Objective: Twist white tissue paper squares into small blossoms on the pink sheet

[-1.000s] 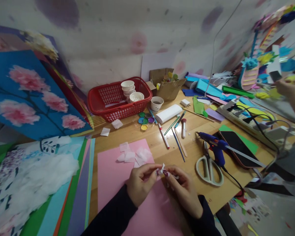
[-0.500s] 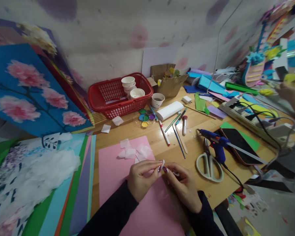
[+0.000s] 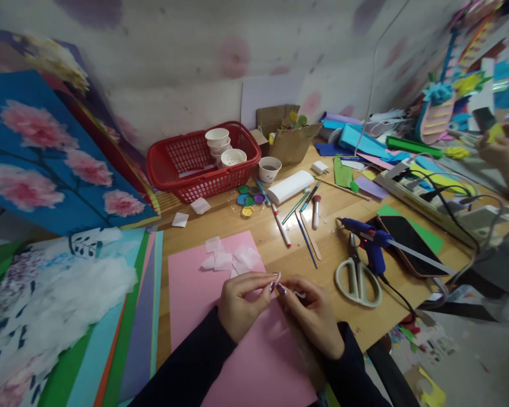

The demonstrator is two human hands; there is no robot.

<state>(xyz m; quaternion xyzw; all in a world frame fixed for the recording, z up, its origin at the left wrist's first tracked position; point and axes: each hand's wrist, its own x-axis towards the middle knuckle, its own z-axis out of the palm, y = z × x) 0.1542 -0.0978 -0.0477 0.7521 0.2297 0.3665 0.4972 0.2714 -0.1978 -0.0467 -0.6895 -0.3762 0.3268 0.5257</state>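
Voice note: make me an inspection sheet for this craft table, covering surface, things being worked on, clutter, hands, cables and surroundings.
Surface: wooden table, with a pink sheet lying on it.
Work things: pale paper squares on the pink sheet; a small white piece between the hands.
Clutter: scissors, glue gun and phone to the right; red basket with paper cups behind.
Hands: left hand and right hand pinch the white piece together.
Cables: dark cord from the glue gun; several more crowd the power strip.
Surroundings: patterned wall; another person's hand at far right.
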